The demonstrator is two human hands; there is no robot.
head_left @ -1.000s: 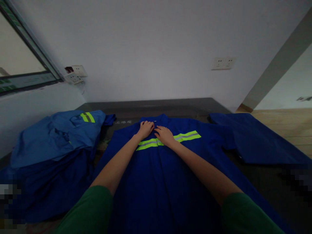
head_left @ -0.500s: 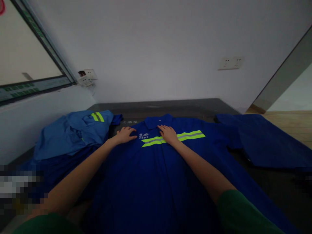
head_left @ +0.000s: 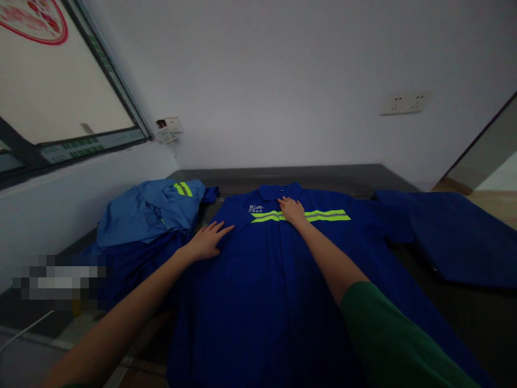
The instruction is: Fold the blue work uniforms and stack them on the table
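Observation:
A dark blue work jacket lies spread front side up, its collar toward the wall. Across its chest runs a yellow-green reflective stripe, with a white printed logo above it. My left hand rests at the jacket's left edge below the shoulder, fingers spread and nothing held. On the front placket just under the collar lies my right hand, its fingers stretched out over the cloth and the stripe. The jacket's lower part fades into shadow.
On the left is a heap of lighter blue clothing with darker blue garments under it. A folded dark blue garment lies at the right. The dark table meets a white wall with sockets. A window is at the left.
My left hand has moved from near the logo down along the jacket's left side, its fingers spreading. My right hand stays near the collar. The view has turned somewhat left.

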